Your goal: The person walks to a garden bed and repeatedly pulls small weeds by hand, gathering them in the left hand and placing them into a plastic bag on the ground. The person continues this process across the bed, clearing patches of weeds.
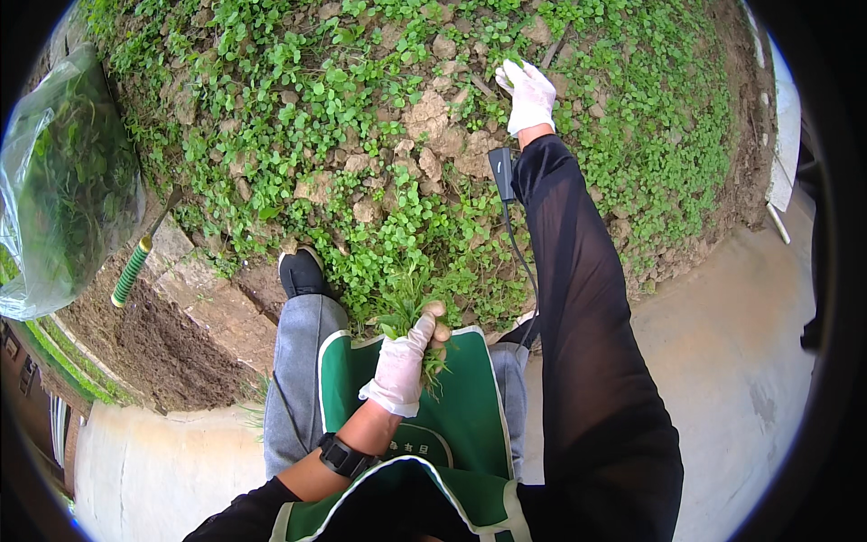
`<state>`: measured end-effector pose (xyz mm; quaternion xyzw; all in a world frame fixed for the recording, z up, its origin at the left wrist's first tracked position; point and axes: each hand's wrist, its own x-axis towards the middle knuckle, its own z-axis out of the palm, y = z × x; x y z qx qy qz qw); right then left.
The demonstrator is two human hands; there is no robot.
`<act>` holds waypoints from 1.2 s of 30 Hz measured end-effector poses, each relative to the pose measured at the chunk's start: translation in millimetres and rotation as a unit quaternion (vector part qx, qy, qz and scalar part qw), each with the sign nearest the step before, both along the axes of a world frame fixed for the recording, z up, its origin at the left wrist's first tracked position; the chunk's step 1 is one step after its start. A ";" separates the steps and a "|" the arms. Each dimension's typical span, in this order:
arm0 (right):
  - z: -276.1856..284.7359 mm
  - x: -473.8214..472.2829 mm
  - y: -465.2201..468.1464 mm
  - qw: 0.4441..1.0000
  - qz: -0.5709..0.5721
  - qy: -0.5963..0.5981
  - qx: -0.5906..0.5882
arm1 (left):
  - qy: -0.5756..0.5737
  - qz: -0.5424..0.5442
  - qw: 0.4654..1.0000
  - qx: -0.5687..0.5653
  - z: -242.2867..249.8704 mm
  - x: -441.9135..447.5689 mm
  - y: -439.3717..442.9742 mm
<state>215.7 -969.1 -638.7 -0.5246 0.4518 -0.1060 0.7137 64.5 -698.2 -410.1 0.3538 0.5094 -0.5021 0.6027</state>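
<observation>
My left hand (406, 366), in a thin white glove, is closed around a bunch of uprooted green plants (404, 308). Their leaves stick out above the fist and thin roots hang below it, over my green apron (467, 379). Farther out, my right hand (531, 93), gloved in white too, is low over the planted bed (325, 88). A green leaf (513, 57) shows at its fingertips; whether the fingers grip it is not clear. Low round-leaved plants and dry soil clods (430, 118) surround that hand.
A clear plastic bag (74, 169) full of greens stands at the left. Beside it lies a hand tool with a green-wrapped handle (132, 271). A black device (501, 175) with a cable is by my right forearm. Concrete paving (718, 325) borders the bed.
</observation>
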 end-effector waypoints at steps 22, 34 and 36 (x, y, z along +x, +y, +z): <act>11.4 44.4 7.3 0.697 0.435 0.397 -0.408 | -0.008 -0.001 1.000 -0.003 -0.9 0.0 -3.5; 20.1 16.1 -22.6 0.970 0.171 0.151 -0.087 | 0.007 0.010 1.000 -0.001 -0.9 5.2 -4.0; 17.6 22.1 -28.4 0.966 0.156 0.166 -0.121 | 0.010 0.016 1.000 -0.003 -0.7 5.0 -4.8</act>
